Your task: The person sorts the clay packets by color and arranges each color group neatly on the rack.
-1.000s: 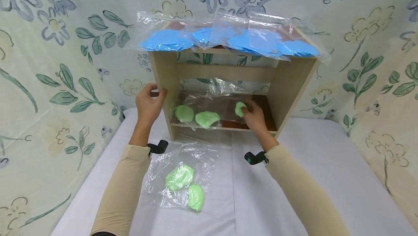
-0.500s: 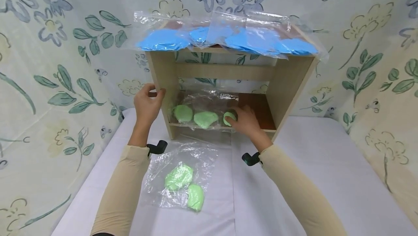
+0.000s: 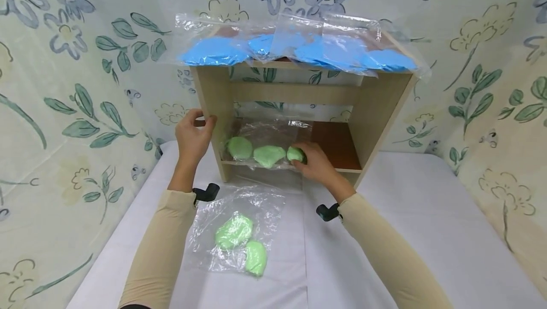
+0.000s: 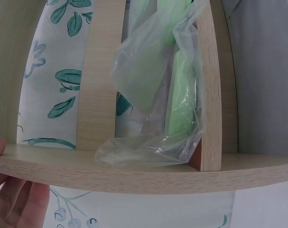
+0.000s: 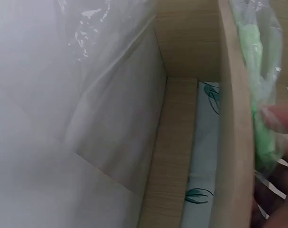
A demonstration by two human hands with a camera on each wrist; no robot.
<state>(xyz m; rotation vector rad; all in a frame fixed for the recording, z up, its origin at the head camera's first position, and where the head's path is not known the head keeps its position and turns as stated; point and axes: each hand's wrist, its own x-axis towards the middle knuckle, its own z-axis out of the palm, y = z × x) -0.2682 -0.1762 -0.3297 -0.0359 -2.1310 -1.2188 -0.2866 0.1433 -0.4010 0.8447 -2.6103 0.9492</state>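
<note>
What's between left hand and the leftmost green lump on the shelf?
The left side panel, its edge gripped by the left hand; the lump lies beyond. Shows in head view.

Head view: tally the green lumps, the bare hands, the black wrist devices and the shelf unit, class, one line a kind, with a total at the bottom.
Green lumps: 5 (3 on the lower shelf, 2 in front of it)
Bare hands: 2 (left hand, right hand)
Black wrist devices: 2
Shelf unit: 1
Total: 10

Green lump (image 3: 294, 154) in clear bag (image 3: 275, 133), lying on lower shelf (image 3: 335, 144).
</note>
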